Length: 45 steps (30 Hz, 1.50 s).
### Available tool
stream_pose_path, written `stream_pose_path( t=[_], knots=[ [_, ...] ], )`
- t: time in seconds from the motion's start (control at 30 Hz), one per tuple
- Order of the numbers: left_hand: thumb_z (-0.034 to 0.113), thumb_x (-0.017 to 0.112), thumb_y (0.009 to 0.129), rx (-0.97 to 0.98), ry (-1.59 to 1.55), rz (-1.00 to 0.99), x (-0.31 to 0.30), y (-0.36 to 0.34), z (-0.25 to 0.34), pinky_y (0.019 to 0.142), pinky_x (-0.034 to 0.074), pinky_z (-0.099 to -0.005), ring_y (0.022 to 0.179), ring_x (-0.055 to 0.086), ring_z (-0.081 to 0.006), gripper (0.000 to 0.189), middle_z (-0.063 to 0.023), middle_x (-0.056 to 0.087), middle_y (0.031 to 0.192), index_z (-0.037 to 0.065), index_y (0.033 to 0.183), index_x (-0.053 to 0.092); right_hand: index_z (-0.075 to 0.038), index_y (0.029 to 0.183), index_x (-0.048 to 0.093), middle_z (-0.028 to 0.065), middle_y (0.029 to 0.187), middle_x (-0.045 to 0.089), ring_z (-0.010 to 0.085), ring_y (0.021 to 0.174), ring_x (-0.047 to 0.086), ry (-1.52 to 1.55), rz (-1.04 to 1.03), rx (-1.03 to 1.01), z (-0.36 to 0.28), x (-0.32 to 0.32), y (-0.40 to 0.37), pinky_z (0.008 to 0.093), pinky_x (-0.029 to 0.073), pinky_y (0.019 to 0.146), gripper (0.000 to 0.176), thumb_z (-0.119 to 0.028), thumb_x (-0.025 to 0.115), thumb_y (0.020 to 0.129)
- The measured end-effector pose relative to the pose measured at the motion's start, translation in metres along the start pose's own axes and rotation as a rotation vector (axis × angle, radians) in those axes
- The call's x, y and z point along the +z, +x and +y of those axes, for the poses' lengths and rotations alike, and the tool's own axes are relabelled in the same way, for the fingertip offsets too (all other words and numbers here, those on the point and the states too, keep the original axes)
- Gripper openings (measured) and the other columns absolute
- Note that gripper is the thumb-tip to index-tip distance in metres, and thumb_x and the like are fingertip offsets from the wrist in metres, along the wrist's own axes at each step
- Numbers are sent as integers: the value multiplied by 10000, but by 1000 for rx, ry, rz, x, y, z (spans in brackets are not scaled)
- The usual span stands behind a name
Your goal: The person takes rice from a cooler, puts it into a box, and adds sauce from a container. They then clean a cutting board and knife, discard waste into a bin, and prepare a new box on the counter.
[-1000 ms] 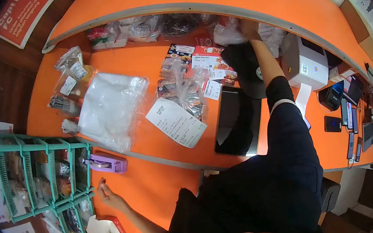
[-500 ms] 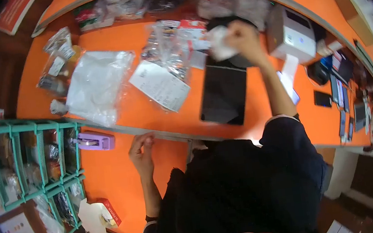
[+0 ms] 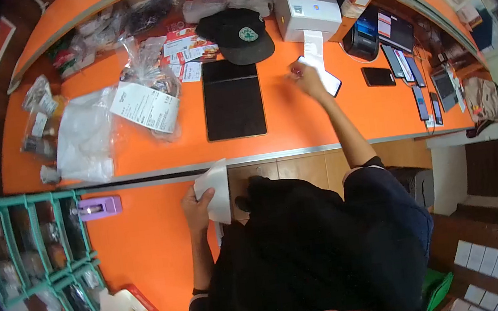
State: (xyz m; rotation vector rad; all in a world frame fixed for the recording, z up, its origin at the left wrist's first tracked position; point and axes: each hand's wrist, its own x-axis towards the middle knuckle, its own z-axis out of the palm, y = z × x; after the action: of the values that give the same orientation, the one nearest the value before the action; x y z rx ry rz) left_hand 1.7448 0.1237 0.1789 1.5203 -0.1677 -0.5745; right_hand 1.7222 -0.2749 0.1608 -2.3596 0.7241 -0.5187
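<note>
My left hand (image 3: 198, 206) is closed on a white paper (image 3: 218, 191) at the counter's front edge. Over the orange counter, my right hand (image 3: 308, 78) has its fingers drawn together, with something small and dark red at the fingertips, too blurred to make out. Beside that hand lies a phone (image 3: 332, 83), partly under the paper strip (image 3: 314, 51) from the white printer (image 3: 307, 8). A black tablet (image 3: 234, 107) lies between my hands, below a black cap (image 3: 239, 35).
Left of the tablet are a receipt (image 3: 145, 106) on a plastic bag and clear packaging (image 3: 82, 135). A purple tape dispenser (image 3: 100, 207) stands beside green racks (image 3: 36, 244). Several phones, including a black one (image 3: 378, 76), lie at the right.
The view has shifted right. My right hand has left the cap area for the phone and no longer holds the white item. My left hand now holds white paper.
</note>
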Motion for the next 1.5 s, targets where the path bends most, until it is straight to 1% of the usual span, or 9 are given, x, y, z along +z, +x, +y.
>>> stream_pose_path(
  t=[0.33,0.47,0.63,0.9,1.03,1.13,1.33,1.43,1.5],
  knots=[
    [63,565,725,58,-31,504,44,-114,-39,698,396,-248,771,513,-126,259,-76,564,868,-42,957,513,18,914,526,197,887,554,307,885,521,164,337,513,114,-17,121,352,408,759,586,-436,654,565],
    [67,570,723,44,-39,681,102,-141,-70,707,395,-244,783,512,-127,270,-78,561,881,-46,961,510,-12,786,562,176,773,576,330,701,563,-502,287,-13,145,-39,120,409,445,582,314,-312,507,710],
    [63,554,702,47,-36,768,176,-162,-81,733,397,-260,818,504,-142,345,-76,540,903,-23,1023,460,19,873,521,204,858,551,293,731,546,113,19,-158,115,-61,97,404,420,637,235,-130,447,706],
    [-28,503,634,43,-110,539,255,-258,-109,792,379,-255,900,486,-166,342,-75,553,895,28,968,546,-34,683,483,23,645,481,119,618,453,964,-974,-459,-54,-38,-216,246,375,586,79,-103,503,715],
    [47,513,666,14,-331,900,295,-353,-138,726,395,-238,786,509,-122,207,-50,577,764,6,856,586,-35,673,456,3,583,460,78,527,429,1036,-1052,-1197,-55,-71,-400,251,348,459,220,-162,633,647],
    [85,509,693,36,-434,1156,338,-450,-181,540,400,-235,581,494,-96,113,-17,551,661,4,746,568,-17,612,474,47,628,479,116,590,454,435,-1721,-1340,-19,-92,-511,264,366,501,123,-91,568,639],
    [96,560,713,334,-777,1697,466,-599,-261,721,401,-231,791,501,-106,328,-36,550,869,22,1024,487,0,675,474,74,693,484,133,624,461,208,-2803,-1182,65,-131,-715,261,377,535,63,-30,479,620],
    [85,536,726,523,-718,2215,506,-640,-311,711,406,-259,782,509,-121,277,-25,561,860,61,1001,507,-6,819,463,118,783,482,192,686,483,360,-2620,-1653,97,-178,-802,292,395,608,199,-17,450,620],
    [100,530,718,-15,-595,2514,528,-673,-304,671,414,-268,753,525,-125,225,-51,579,823,69,941,536,-29,961,438,146,887,480,260,773,499,484,-2702,-1761,119,-194,-840,324,400,696,331,-16,434,630]
  ],
)
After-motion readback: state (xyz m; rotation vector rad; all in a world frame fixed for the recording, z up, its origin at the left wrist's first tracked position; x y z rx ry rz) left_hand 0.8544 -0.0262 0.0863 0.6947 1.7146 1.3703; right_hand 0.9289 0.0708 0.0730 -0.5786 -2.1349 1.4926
